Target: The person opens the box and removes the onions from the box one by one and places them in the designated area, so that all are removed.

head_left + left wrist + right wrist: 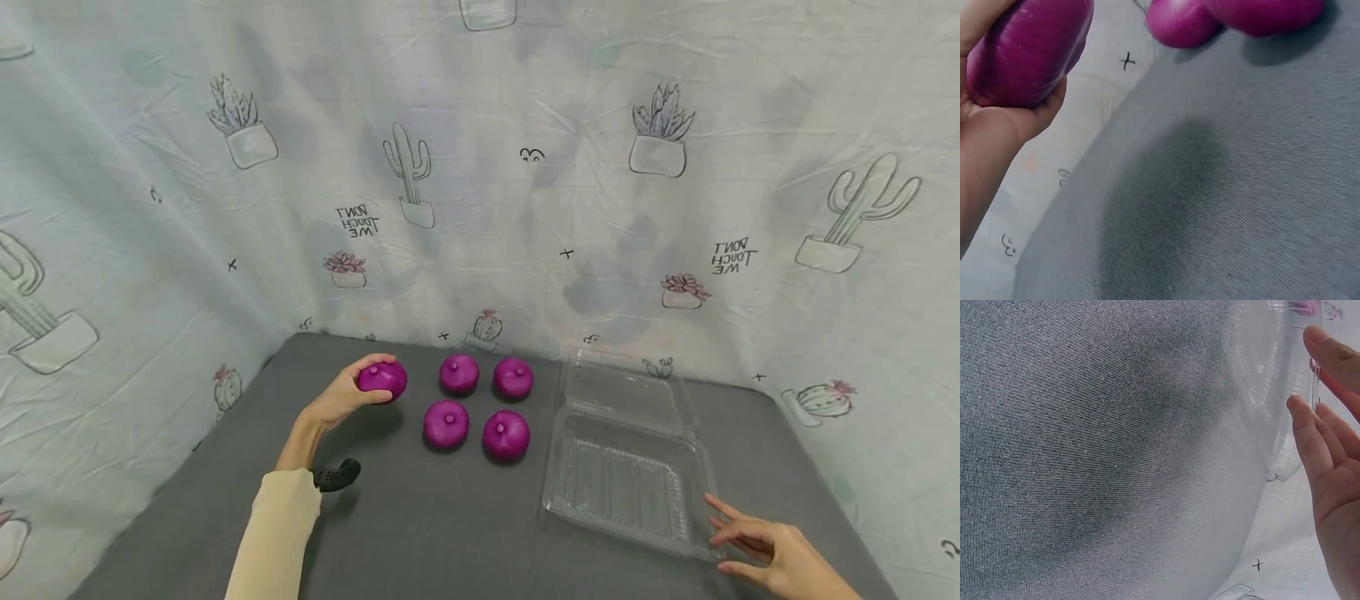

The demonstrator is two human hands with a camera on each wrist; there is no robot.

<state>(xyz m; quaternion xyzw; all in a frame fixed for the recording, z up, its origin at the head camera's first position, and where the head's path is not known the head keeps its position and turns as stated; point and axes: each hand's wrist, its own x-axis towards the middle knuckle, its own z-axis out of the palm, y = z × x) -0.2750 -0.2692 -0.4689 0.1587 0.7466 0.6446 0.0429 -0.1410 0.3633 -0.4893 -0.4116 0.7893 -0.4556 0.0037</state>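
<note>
My left hand [343,398] grips a round purple onion [383,382], fingers over its far side and thumb along its near side. The onion is held above the grey table, with a shadow below. In the left wrist view the same onion [1032,53] rests against the palm. Several more purple onions [446,425] sit to its right in two loose rows. Over the near right corner of a clear plastic clamshell box [551,502] is my right hand [772,550]. Its fingers are spread and slightly bent, fingertips right at the rim, thumb apart from them.
The box's lid [622,387] lies folded back towards the rear. A grey cloth-covered table [435,525] carries everything. Behind it and at the sides hangs a pale curtain [480,192] printed with cacti. A dark curved device [339,475] sticks out at my left wrist.
</note>
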